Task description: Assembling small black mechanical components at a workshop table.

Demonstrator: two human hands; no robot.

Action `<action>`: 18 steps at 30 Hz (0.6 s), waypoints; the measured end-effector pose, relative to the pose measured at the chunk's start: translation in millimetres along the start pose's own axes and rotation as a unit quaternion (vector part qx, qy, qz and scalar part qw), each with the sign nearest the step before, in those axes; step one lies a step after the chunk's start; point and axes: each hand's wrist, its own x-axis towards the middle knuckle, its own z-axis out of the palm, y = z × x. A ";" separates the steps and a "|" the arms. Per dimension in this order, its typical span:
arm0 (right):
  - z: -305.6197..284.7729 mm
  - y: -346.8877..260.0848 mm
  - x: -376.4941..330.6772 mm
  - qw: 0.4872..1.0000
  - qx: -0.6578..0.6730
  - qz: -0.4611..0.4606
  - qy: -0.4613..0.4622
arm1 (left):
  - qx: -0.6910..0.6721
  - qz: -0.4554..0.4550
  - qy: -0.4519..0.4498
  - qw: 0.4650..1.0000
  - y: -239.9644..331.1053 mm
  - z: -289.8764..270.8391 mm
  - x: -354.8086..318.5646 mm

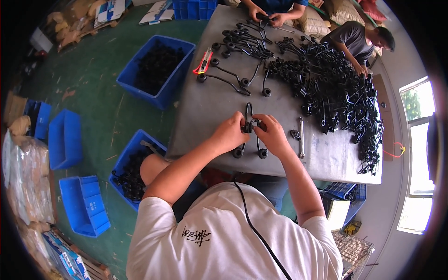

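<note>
Near the front edge of the grey table, my left hand (231, 132) is closed around a black bent metal rod assembly (248, 112) with a narrow loop at its far end. Fingers of my right hand (272, 135) are pinched against the same assembly's middle; whatever small piece they hold is too small to make out. Round black bushings (262, 153) show at the near end, below my hands. To the right of my right hand lie a combination wrench (302, 140) and a few small black parts (295, 134).
A big heap of black rod parts (333, 88) covers the table's right side. Looser rods (226, 79) and a red utility knife (203, 61) lie farther left. Two people work across the table (196, 102). Blue bins (156, 98) of black parts stand on the green floor at left.
</note>
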 end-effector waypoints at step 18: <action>2.2 -8.0 -0.9 0.995 -0.092 0.027 -0.032 | -0.001 0.153 -0.119 0.981 -16.0 -29.7 26.5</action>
